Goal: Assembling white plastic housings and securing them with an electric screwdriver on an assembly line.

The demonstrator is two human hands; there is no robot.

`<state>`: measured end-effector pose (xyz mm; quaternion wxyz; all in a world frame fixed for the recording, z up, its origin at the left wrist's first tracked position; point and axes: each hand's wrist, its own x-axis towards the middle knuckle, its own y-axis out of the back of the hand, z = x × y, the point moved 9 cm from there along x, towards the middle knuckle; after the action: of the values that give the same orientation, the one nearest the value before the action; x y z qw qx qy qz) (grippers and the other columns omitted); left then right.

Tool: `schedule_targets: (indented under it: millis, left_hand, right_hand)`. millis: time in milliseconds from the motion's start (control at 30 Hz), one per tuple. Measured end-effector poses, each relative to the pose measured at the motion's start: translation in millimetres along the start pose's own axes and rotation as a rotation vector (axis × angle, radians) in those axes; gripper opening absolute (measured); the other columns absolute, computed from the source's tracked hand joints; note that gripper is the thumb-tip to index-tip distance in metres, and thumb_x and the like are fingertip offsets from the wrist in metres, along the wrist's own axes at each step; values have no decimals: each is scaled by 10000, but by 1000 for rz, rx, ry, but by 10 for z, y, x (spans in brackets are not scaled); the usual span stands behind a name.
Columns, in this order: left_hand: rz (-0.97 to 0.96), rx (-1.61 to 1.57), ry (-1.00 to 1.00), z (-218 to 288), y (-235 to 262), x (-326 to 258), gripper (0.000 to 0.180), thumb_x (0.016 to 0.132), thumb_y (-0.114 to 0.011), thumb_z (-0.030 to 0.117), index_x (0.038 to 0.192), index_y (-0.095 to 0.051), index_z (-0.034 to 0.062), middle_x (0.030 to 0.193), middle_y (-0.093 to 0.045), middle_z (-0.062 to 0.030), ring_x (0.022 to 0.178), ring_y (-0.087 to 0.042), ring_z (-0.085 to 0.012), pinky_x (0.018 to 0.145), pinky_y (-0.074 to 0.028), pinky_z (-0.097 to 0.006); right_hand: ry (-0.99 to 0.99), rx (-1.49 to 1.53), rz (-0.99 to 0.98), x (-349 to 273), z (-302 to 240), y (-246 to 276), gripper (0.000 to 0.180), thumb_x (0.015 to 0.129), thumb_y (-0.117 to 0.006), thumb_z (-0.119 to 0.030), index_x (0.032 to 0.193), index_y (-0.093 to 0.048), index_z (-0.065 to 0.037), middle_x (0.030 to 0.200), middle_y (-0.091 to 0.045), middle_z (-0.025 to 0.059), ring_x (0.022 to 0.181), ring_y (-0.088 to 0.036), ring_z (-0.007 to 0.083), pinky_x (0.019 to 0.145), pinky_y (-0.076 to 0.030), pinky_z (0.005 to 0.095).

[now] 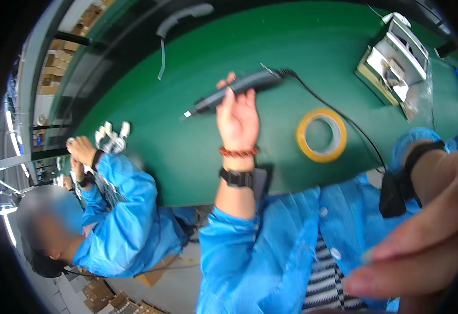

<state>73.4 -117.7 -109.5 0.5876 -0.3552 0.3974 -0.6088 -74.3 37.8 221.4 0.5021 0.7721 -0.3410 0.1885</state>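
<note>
In my left hand [238,118] lies a dark corded electric screwdriver [239,90], its body across the palm and fingers curled round it. The narrow tip, with a small white end, points to the lower left. From its back end a black cord [339,112] runs to the right and down to the table's near edge. My right hand [422,240] is raised close to the camera at the lower right, blurred. Its visible fingers stretch leftward with their tips slightly apart, and nothing shows between them.
On the green table [176,152], a roll of yellow tape [321,136] lies right of my left hand. An open box [396,60] with parts stands at the far right. At left, a co-worker in a blue smock [129,220] handles something near several white pieces [113,137].
</note>
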Motion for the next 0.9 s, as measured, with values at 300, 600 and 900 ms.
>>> schedule_targets:
  millis: [300,600,900]
  left_hand:
    - [16,63,-17,-37,-137,37,330,948,-588,141,1257,-487,81,1377,-458,-111,1296,-417,-257,1138,-291,-410]
    - [-53,-45,3,-218,-559,-149,275,995,-520,190,1231,-536,49,1429,-433,-113,1329,-419,-283,1161,-326,-438]
    - [-528,655,557,-1063,-1312,-451,292,1024,-490,281,1165,-607,54,1153,-642,-83,1051,-612,-166,875,-502,-338]
  right_hand:
    - [54,151,62,-430,-71,212,237,880,-546,17,745,-705,-97,866,-738,29,775,-702,112,755,-522,176]
    - [-1053,47,30,-1353,1700,-897,371,926,-626,-225,1169,-529,38,1043,-668,203,974,-664,335,816,-536,381]
    - [-529,601,1128,-1831,1994,-332,431,891,-638,-232,1214,-524,32,1255,-534,228,1155,-579,370,1006,-456,509]
